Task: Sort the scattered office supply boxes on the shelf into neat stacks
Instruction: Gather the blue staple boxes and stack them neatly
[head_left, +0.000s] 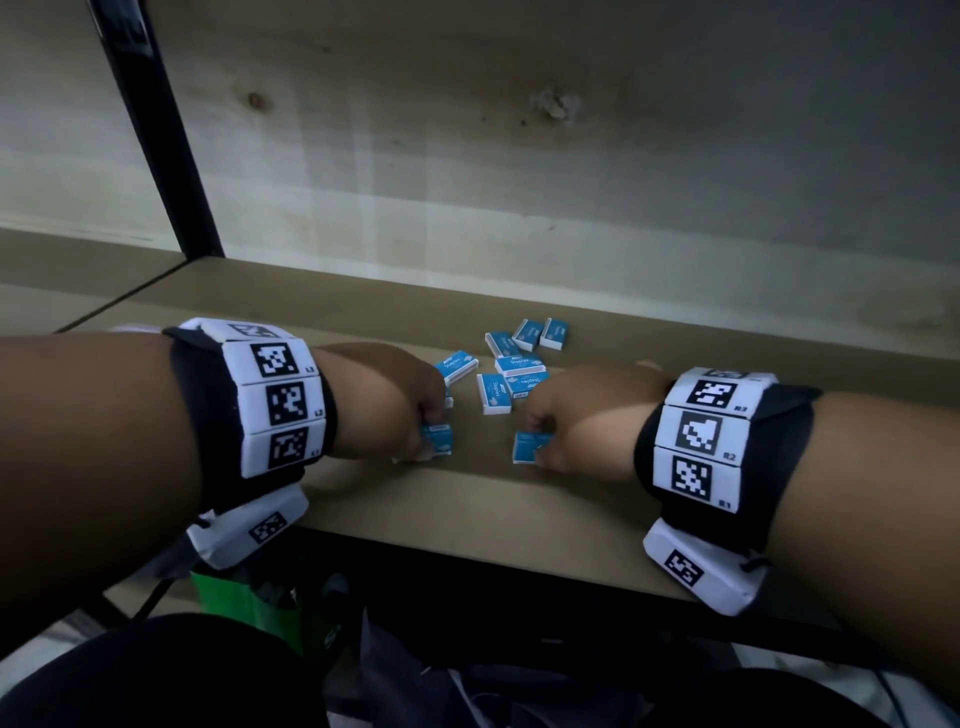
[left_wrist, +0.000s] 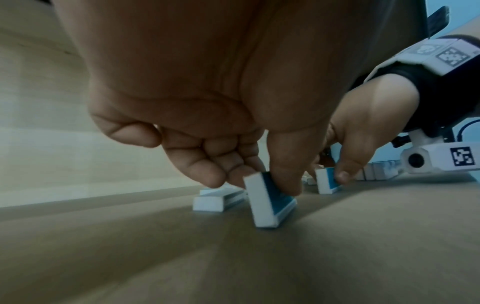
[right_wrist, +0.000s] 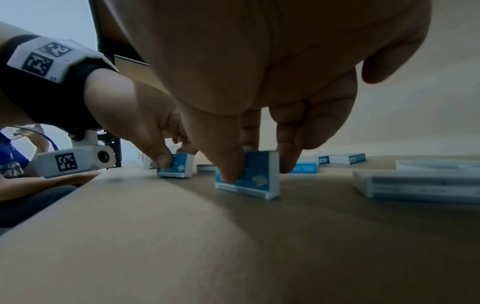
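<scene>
The left hand (head_left: 395, 400) pinches a small blue staple box (head_left: 437, 437) standing on edge on the brown shelf (head_left: 467, 499). The right hand (head_left: 582, 415) pinches another box (head_left: 529, 447) likewise, just beside it. Behind them lie more scattered staple boxes (head_left: 511, 364).

A tan shelf board (head_left: 571, 499) is seen running across the head view, backed by a pale wood-grain panel (head_left: 467, 156) marked with a dark knot (head_left: 255, 100) and a chipped patch (head_left: 553, 104). A black upright post (head_left: 161, 135) is set at the left, where a second board (head_left: 78, 270) adjoins. The light is dim and cool, and the board's front edge is left in shadow. Below the shelf a green container (head_left: 244, 608) and what may be dark fabric (head_left: 441, 686) are partly made out, blurred. A pale blue wall (right_wrist: 52, 18) is shown in the right wrist view
</scene>
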